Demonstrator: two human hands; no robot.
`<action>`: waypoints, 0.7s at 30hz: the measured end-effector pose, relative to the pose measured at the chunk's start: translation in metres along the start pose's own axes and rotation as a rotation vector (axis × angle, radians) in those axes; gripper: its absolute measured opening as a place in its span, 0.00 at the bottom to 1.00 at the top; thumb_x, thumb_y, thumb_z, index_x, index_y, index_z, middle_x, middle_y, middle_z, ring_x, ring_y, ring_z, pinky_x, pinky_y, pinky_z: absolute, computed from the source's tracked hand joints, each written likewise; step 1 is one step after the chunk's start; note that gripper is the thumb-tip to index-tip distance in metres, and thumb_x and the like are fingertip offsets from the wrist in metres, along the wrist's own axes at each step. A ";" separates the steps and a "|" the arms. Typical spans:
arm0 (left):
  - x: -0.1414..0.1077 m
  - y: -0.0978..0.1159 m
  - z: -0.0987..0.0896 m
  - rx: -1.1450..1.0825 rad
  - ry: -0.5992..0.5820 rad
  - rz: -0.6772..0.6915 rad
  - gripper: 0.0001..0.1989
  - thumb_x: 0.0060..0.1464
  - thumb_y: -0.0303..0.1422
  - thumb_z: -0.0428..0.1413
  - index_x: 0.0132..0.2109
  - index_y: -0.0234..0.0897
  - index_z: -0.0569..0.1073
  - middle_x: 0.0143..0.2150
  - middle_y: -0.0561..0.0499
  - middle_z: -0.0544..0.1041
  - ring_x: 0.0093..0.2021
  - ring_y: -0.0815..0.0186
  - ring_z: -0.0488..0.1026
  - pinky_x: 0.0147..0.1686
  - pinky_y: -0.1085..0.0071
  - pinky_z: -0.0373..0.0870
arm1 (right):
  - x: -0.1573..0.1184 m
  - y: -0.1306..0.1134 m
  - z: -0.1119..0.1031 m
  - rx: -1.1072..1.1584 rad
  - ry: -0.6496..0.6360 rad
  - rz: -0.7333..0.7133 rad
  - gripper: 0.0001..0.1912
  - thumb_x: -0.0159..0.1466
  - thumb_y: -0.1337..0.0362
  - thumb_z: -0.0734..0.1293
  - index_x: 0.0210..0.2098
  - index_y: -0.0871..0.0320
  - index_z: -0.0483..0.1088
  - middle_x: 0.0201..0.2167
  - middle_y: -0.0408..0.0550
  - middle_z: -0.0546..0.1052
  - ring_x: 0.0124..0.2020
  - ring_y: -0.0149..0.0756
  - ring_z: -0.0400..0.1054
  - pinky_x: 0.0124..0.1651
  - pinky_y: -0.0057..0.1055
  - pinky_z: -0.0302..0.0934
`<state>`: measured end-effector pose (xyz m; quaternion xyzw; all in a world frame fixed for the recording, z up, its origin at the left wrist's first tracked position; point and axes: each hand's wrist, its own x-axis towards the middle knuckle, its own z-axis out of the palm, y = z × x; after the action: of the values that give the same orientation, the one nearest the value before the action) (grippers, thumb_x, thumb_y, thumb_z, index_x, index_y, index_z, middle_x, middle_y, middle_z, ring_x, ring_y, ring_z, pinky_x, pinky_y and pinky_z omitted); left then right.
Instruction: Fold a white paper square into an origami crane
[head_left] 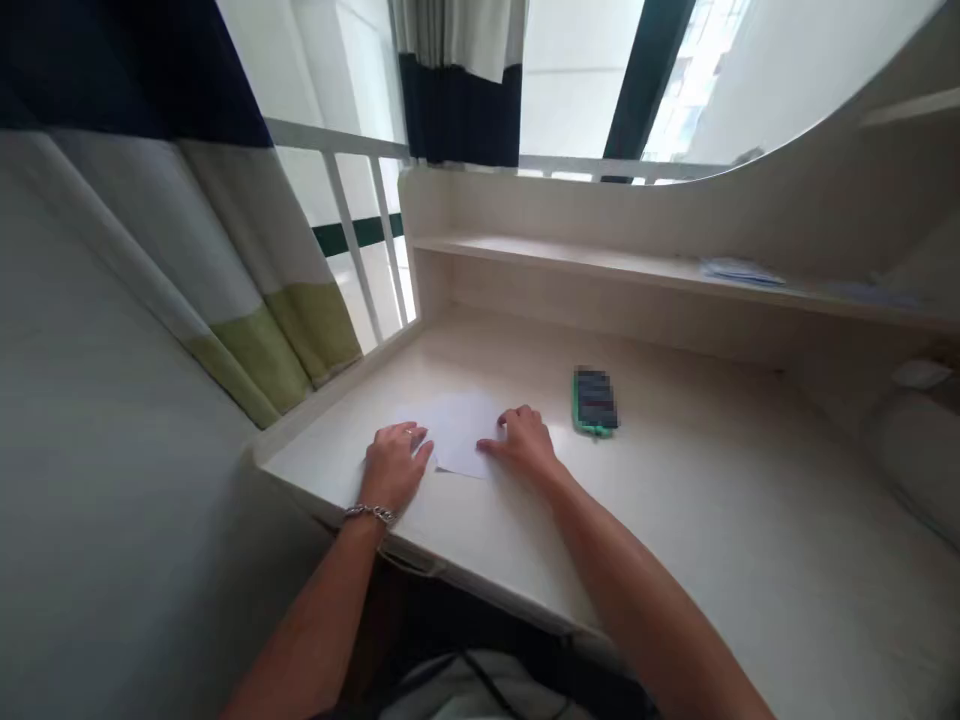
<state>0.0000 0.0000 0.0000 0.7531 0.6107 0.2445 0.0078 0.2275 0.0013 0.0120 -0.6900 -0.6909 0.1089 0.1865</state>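
Where left grip [393, 463] faces right grip [528, 443], white paper [459, 428] lies between.

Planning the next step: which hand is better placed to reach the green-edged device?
Probably the right hand: it is nearer the green-edged device, while the left hand sits farther off, across the white paper.
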 end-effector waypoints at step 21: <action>-0.005 0.014 -0.005 -0.055 0.144 0.046 0.11 0.57 0.36 0.55 0.44 0.40 0.78 0.52 0.46 0.77 0.54 0.52 0.69 0.57 0.50 0.61 | -0.022 0.064 -0.033 0.939 -0.127 0.235 0.10 0.58 0.69 0.66 0.40 0.59 0.70 0.30 0.46 0.75 0.29 0.31 0.69 0.31 0.26 0.64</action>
<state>0.0100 -0.0094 0.0069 0.7469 0.5853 0.3147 -0.0210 0.2992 -0.0226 0.0132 -0.5965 -0.4947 0.4711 0.4214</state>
